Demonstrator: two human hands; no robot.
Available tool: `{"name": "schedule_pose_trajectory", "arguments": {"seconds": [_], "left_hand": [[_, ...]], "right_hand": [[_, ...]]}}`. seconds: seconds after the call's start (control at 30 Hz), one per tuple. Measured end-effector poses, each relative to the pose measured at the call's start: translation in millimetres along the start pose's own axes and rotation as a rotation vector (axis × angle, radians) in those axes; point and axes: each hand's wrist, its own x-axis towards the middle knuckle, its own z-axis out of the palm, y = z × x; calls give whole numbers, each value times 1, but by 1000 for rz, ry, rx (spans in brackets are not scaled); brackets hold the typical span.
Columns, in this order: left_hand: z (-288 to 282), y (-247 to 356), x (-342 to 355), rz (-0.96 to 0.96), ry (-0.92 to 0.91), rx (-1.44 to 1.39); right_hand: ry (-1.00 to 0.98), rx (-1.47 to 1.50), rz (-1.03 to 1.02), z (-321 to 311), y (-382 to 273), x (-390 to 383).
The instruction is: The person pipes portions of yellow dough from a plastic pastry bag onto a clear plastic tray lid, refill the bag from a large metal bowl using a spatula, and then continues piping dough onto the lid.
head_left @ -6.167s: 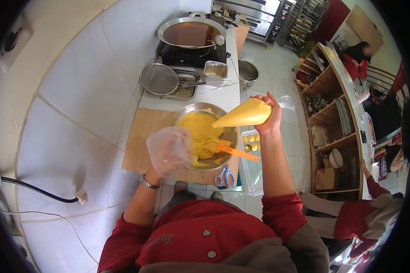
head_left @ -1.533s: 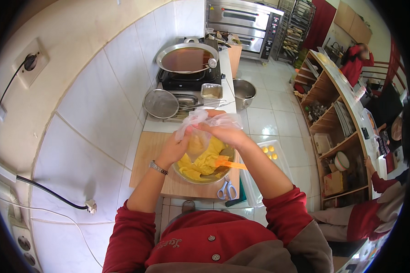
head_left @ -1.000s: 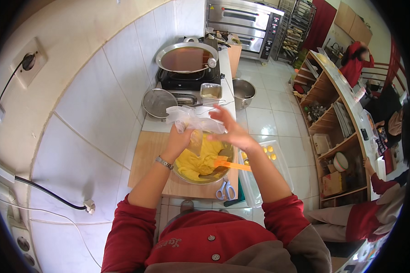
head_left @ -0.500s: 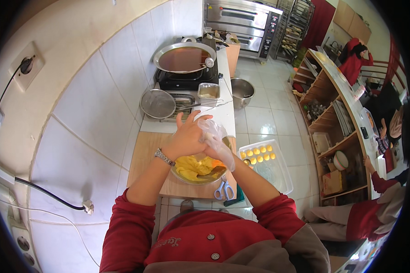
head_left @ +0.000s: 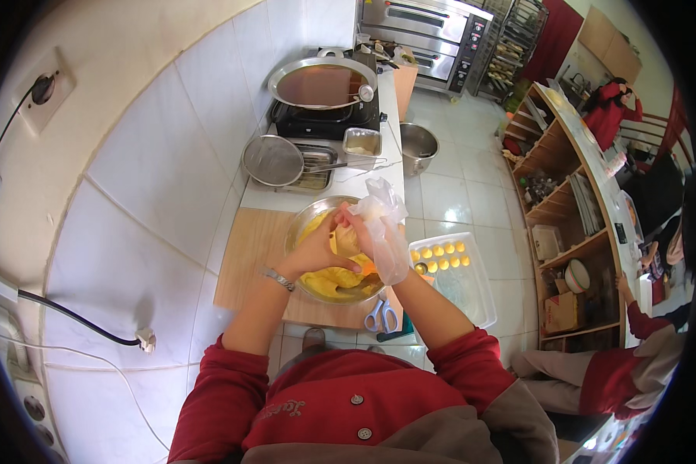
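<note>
My left hand (head_left: 317, 249), with a metal watch band at the wrist, curls its fingers and thumb around a pale yellowish bundle in clear plastic. My right hand (head_left: 357, 228) is pressed against the same bundle, largely covered by the loose clear plastic bag (head_left: 390, 247) that drapes over its wrist; its fingers are mostly hidden. Both hands hover over a metal bowl (head_left: 296, 213) of yellow dough (head_left: 329, 280). An orange spatula (head_left: 369, 268) rests in the dough. Blue-handled scissors (head_left: 382, 315) lie by the bowl on a wooden board (head_left: 251, 247).
Right of the board is a white tray (head_left: 479, 290) with rows of yellow balls. Beyond it stand a strainer (head_left: 273, 161), a small metal container (head_left: 362, 141) and a wide pan of brown liquid (head_left: 317, 85) on a stove. A metal pot (head_left: 419, 147) sits lower, beside the counter.
My hands have come apart slightly, and my left hand has turned and lowered to cup the bundle. The plastic now spreads wider over my right hand. The view has shifted a little.
</note>
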Motion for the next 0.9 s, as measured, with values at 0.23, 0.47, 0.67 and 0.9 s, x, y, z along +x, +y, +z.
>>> {"name": "schedule_pose_trajectory", "arguments": {"seconds": [0.23,0.47,0.67,0.9], "left_hand": [[27,-25,21,-26,21,-86],[19,-35,14,39,191,-221],[8,-42,-26,-104,271,-141],[2,-59,-111,-329,493,-492]], "right_hand": [[107,-231,-597,1,62,43],[130,58,-218,11,10,22],[326,5,-109,-17,37,41],[412,-139,-1,-34,65,62]]}}
